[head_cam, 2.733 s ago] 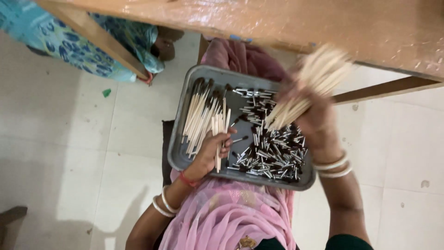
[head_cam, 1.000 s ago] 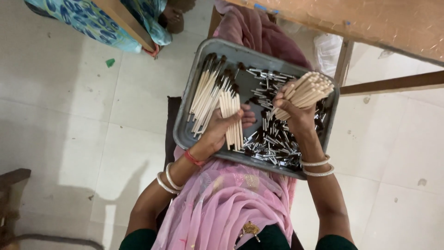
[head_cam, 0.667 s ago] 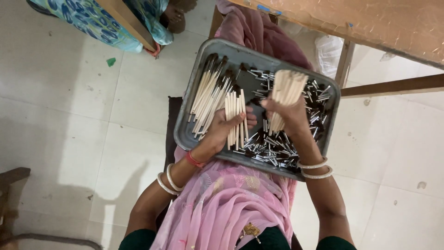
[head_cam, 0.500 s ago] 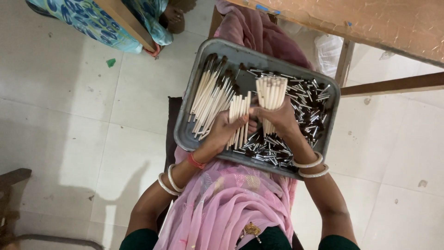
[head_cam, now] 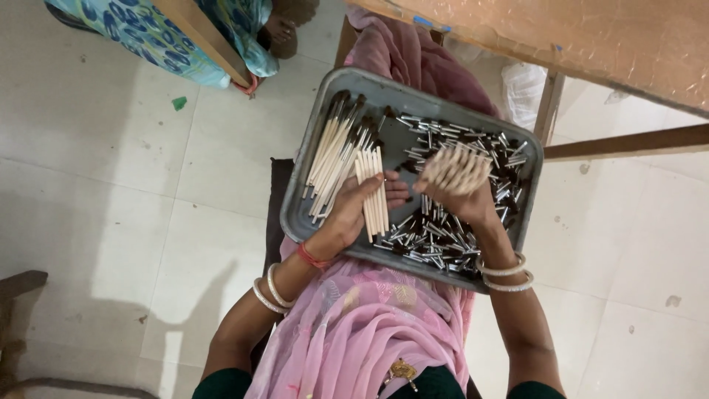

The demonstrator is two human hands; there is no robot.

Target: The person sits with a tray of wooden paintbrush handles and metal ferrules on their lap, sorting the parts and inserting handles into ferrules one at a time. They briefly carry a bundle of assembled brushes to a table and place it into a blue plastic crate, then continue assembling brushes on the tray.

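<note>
A grey metal tray [head_cam: 295, 214] is balanced on the lap, over pink cloth [head_cam: 369, 325]. A few pale wooden sticks [head_cam: 373, 193] are pinched flat under the left hand [head_cam: 351, 214], fingers closed on them. A bundle of sticks [head_cam: 456, 168] is gripped end-on in the right hand [head_cam: 465, 203]; blurred, so the count is unclear. Finished brushes [head_cam: 332, 151] are laid at tray's left; metal ferrules [head_cam: 443, 236] are heaped to the right.
</note>
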